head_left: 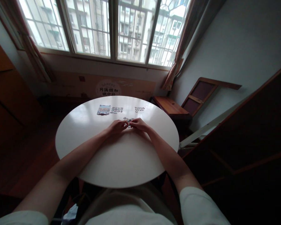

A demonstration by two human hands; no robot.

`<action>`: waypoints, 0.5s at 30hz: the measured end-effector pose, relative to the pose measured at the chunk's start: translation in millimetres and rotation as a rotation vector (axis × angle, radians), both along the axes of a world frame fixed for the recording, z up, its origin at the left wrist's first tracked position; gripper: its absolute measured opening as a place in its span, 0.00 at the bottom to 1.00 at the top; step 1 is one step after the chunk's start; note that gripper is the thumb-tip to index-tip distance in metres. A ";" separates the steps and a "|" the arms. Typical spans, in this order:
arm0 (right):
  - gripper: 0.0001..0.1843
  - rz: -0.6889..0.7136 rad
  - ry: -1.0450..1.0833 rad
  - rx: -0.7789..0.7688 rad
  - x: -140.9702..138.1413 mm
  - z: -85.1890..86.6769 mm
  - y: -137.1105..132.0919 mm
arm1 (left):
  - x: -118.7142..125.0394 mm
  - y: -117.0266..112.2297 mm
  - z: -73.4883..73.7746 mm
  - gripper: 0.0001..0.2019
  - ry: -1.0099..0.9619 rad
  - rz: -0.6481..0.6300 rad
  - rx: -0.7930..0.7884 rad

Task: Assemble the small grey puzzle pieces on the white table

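Observation:
A small pile of jigsaw puzzle pieces [125,118] lies near the middle of a round white table [121,156]. My left hand [118,125] is at its near left side, fingers and thumb closed in a pinch. From the right, my right hand [139,123] meets it with its fingers pinched too. Between the fingertips is a small jigsaw piece, partly hidden by the fingers. Beyond my left hand, more pieces [117,109] lie spread in rows beside a colourful picture bag or sheet [104,110]. Another, smaller group of pieces [139,109] lies beyond my right hand.
A wooden bench or low table [170,105] stands past the table's right edge, by a folded wooden frame [200,93]. A large dark panel [248,147] leans at the right. Barred windows and a printed banner [72,84] are behind the table.

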State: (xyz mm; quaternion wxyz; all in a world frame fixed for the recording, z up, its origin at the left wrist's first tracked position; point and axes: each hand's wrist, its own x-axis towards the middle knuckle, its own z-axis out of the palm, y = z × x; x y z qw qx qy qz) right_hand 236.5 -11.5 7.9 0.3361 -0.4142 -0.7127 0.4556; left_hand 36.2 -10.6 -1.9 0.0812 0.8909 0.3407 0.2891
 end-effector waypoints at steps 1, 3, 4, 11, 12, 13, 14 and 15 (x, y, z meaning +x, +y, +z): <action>0.20 0.000 0.000 0.001 -0.1 0.2 -0.3 | -0.1 0.4 -0.6 0.13 0.001 -0.003 0.001; 0.19 -0.001 0.008 0.000 -0.5 0.4 -0.7 | -0.2 1.6 -2.0 0.14 -0.002 -0.009 0.001; 0.19 -0.002 0.016 -0.006 -0.8 0.7 -0.9 | -0.3 2.4 -2.6 0.14 -0.007 -0.012 0.000; 0.14 -0.087 0.142 -0.138 -4.2 4.0 -3.0 | -0.9 9.4 -3.5 0.14 -0.064 0.077 -0.021; 0.13 -0.092 0.153 -0.141 -4.6 4.1 -3.2 | -1.0 9.9 -3.4 0.14 -0.070 0.097 -0.026; 0.13 -0.093 0.161 -0.142 -4.8 4.2 -3.4 | -0.9 10.3 -3.3 0.14 -0.078 0.110 -0.033; 0.12 -0.092 0.165 -0.142 -5.0 4.2 -3.7 | -0.9 10.5 -3.2 0.14 -0.085 0.114 -0.041; 0.13 -0.089 0.165 -0.144 -5.0 4.3 -3.9 | -0.8 10.7 -3.2 0.14 -0.090 0.114 -0.047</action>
